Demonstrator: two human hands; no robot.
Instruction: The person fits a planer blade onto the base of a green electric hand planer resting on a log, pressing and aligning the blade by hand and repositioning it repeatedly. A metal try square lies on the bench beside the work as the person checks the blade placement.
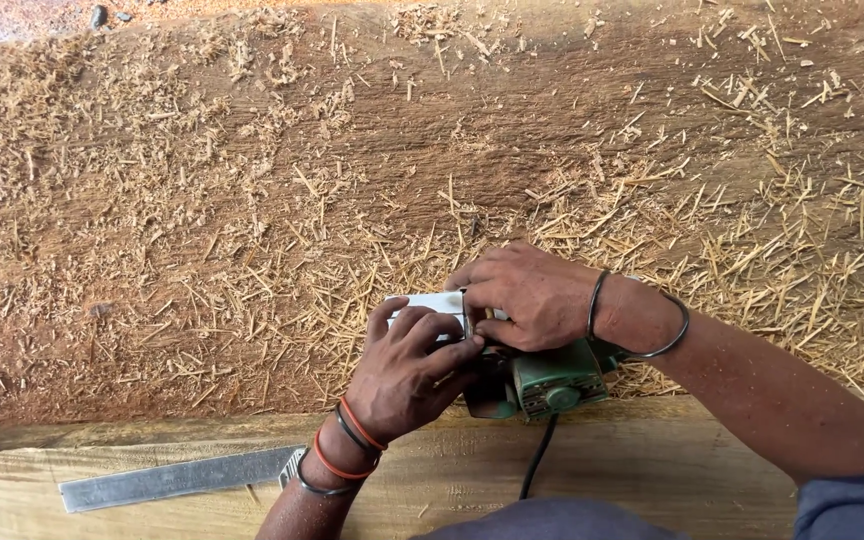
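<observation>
1. Your left hand (407,370) has its fingers curled over the front of the planer (512,365), pressing on its pale top.
2. Your right hand (527,295) closes around the planer's upper grip, fingers wrapped tight.
3. The planer sits under both hands on the slab (252,180), amid shavings (752,240).
4. A metal ruler (177,480) lies left of your left wrist; the cord (537,460) runs toward you.
</observation>
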